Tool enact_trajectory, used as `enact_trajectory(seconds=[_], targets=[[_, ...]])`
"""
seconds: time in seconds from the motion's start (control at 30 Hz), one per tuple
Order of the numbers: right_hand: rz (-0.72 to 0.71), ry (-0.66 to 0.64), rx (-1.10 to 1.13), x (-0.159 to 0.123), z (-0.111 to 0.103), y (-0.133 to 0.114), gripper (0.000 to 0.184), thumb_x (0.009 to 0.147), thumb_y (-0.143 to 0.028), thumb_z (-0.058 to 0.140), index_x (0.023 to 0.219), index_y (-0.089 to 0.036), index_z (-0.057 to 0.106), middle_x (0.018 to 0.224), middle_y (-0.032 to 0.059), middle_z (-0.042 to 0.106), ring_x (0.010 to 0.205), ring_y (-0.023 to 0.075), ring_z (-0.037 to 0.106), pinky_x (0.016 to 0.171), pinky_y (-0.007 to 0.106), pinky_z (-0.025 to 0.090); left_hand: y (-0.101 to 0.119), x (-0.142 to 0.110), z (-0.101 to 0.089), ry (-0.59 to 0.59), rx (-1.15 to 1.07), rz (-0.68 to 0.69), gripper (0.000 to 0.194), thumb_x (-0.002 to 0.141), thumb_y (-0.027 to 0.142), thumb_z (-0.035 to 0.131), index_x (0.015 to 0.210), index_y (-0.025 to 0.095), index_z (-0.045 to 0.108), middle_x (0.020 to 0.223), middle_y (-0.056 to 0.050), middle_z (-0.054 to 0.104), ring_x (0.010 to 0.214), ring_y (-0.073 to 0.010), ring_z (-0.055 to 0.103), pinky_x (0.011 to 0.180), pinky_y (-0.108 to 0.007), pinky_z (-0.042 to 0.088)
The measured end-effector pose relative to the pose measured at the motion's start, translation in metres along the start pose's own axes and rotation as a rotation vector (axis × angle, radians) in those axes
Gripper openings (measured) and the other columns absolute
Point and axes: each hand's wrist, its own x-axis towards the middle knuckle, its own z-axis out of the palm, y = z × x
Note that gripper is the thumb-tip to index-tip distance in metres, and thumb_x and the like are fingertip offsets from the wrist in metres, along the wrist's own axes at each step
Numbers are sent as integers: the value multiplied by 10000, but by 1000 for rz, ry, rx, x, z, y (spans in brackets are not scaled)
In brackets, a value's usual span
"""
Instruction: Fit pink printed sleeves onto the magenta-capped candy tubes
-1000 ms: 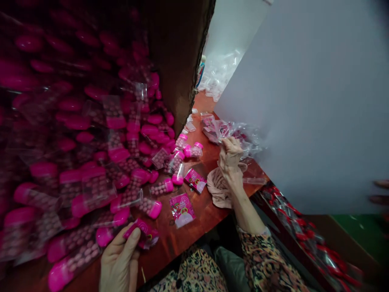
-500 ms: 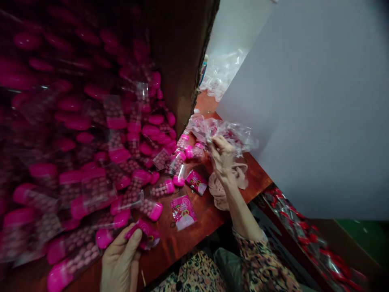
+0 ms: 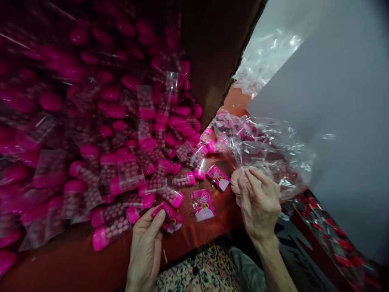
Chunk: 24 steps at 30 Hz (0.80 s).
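My left hand (image 3: 146, 247) pinches a small pink printed packet (image 3: 174, 221) between thumb and fingers, low over the table's front edge. To the right, my right hand (image 3: 261, 205) has its fingers closed on the gathered edge of a clear plastic bag (image 3: 270, 142), with pink printed pieces inside. Partly hidden behind that hand is a beige cloth (image 3: 235, 181). Between my hands, a flat pink printed packet (image 3: 203, 205) and a darker-edged pink packet (image 3: 218, 177) lie on the reddish table (image 3: 194, 231).
Many clear bottles (image 3: 114, 227) with pink caps and pink beads heap up at left, spilling beside a dark cardboard flap (image 3: 212, 61). Clear plastic pieces (image 3: 264, 61) lie at the back. A grey panel (image 3: 343, 113) rises at right, above a box of red-topped items (image 3: 340, 243).
My right hand has pulled the clear bag nearer and to the right, over the beige cloth. My left hand keeps its pinch on the packet. The view has turned left.
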Motion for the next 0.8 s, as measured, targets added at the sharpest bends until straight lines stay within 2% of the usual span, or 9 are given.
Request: enact_trajectory(seconds=[0.07, 0.13, 0.2, 0.3, 0.4, 0.5, 0.67, 0.73, 0.8], targets=[[12, -54, 209, -7, -8, -27, 253, 862, -235, 506, 1089, -258, 616, 1001, 89, 634, 962, 245, 584, 836, 428, 478, 1, -1, 5, -51, 2, 3, 180, 614, 226, 769, 766, 142, 722, 728, -35, 724, 692, -137, 653, 706, -242, 522], [70, -253, 455, -14, -12, -52, 200, 861, -237, 517, 1011, -247, 648, 946, 77, 649, 878, 216, 618, 766, 374, 510, 2, -2, 10, -103, 1, -2, 174, 651, 228, 739, 800, 138, 726, 758, -52, 729, 754, -169, 660, 757, -286, 516], [143, -410, 649, -20, -10, -72, 211, 855, -300, 536, 1014, -224, 651, 939, 74, 664, 868, 205, 631, 737, 336, 522, 2, -4, 14, -140, 3, 2, 174, 675, 227, 718, 823, 136, 728, 776, -64, 731, 798, -195, 661, 778, -311, 508], [253, -540, 809, -26, -2, -91, 268, 774, -377, 637, 973, -200, 669, 852, 50, 685, 785, 191, 644, 664, 286, 522, 2, -6, 17, -141, 11, 21, 147, 676, 229, 717, 794, 141, 727, 756, -58, 727, 764, -193, 659, 731, -298, 513], [360, -556, 825, -30, 4, -100, 126, 743, -317, 678, 741, -190, 679, 649, -6, 647, 582, 137, 597, 542, 233, 472, -1, -7, 18, -100, 2, 45, 126, 641, 229, 744, 736, 149, 721, 709, -36, 718, 688, -162, 646, 687, -267, 510], [379, -537, 823, -34, 6, -103, 158, 789, -278, 630, 665, -183, 649, 576, -23, 596, 514, 113, 541, 498, 221, 428, -4, -8, 16, -67, -15, 67, 125, 608, 223, 768, 698, 154, 715, 650, -15, 700, 629, -133, 621, 686, -254, 505], [198, -508, 742, -37, 5, -103, 188, 861, -248, 535, 724, -177, 643, 605, -5, 566, 563, 124, 528, 534, 238, 416, -6, -9, 11, -70, -22, 72, 144, 615, 230, 770, 718, 151, 707, 672, -9, 696, 628, -124, 613, 671, -243, 506], [109, -567, 734, -35, 6, -101, 199, 877, -250, 512, 748, -181, 648, 627, 2, 577, 593, 132, 541, 556, 242, 420, -5, -10, 7, -41, -41, 64, 143, 623, 235, 768, 715, 147, 702, 683, -10, 697, 633, -117, 615, 665, -228, 509], [90, -630, 721, -32, 7, -97, 210, 895, -251, 482, 781, -188, 647, 664, 5, 598, 619, 134, 559, 575, 241, 427, -2, -12, 2, 15, -80, 53, 143, 612, 222, 778, 703, 148, 697, 688, -7, 701, 627, -100, 614, 654, -202, 511]])
